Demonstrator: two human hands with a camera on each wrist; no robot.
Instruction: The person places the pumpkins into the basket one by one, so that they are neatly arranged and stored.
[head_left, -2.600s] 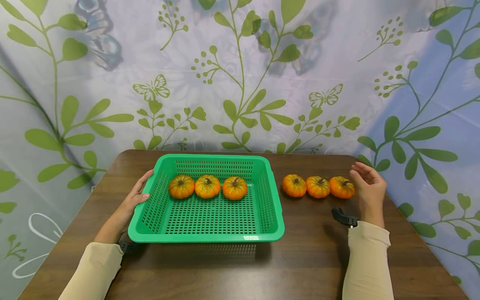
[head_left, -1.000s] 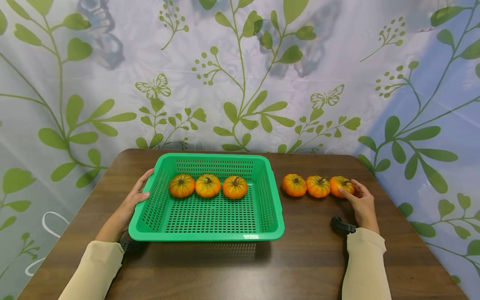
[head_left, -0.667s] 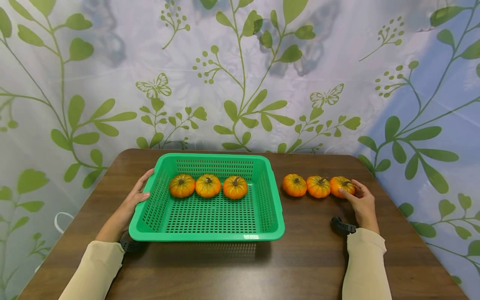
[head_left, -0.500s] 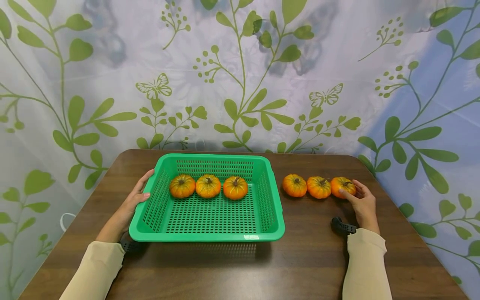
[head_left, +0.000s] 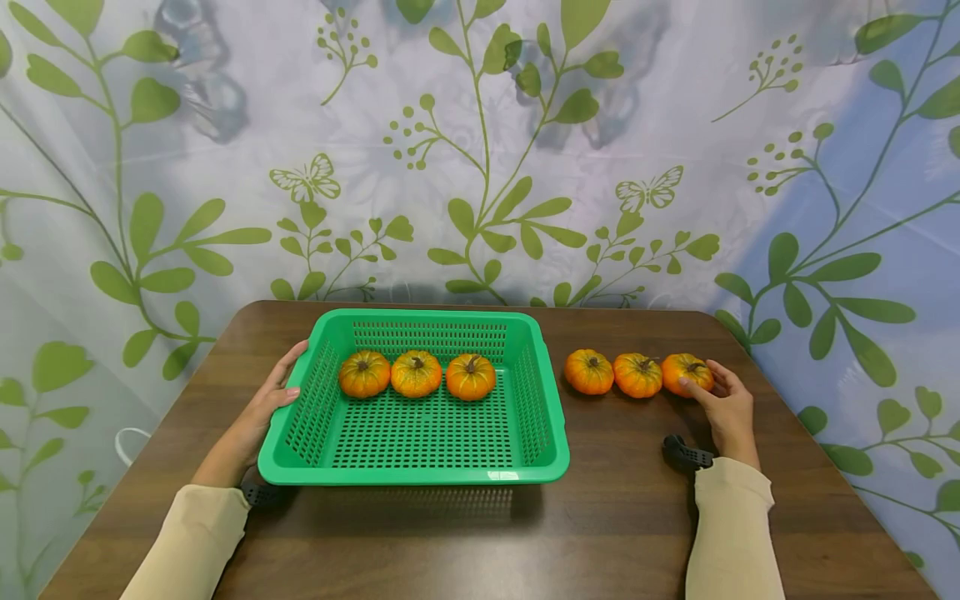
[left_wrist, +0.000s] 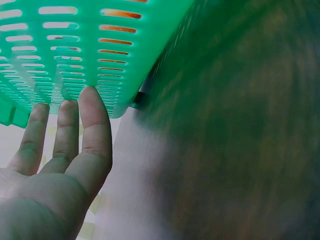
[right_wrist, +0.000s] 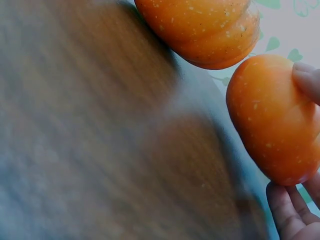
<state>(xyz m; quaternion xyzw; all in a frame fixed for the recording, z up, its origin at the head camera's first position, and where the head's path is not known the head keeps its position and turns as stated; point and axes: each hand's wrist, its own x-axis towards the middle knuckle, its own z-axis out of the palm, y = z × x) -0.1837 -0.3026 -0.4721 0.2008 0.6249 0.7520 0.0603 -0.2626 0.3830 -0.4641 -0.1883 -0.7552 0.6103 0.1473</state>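
Three small orange pumpkins, a left one [head_left: 364,373], a middle one [head_left: 416,372] and a right one [head_left: 471,377], stand in a row inside a green plastic basket [head_left: 420,477]. My left hand [head_left: 258,412] rests against the basket's left side. In the left wrist view, nearly straight fingers [left_wrist: 95,120] touch the slotted outer wall. Right of the basket, more pumpkins form a second row: one [head_left: 588,372], then another [head_left: 637,375], then the rightmost [head_left: 686,375]. My right hand [head_left: 729,410] pinches this rightmost pumpkin between thumb and fingers, beside its neighbour.
Everything stands on a dark brown wooden table [head_left: 480,542] with rounded far corners. Behind it hangs a leaf-and-butterfly patterned cloth [head_left: 480,167]. Black wrist-camera mounts sit by both wrists, the right one [head_left: 686,454] beside the sleeve.
My right hand has come in from above and to the right and taken hold of the rightmost pumpkin, which has shifted slightly right. My left hand and the basket have stayed in place.
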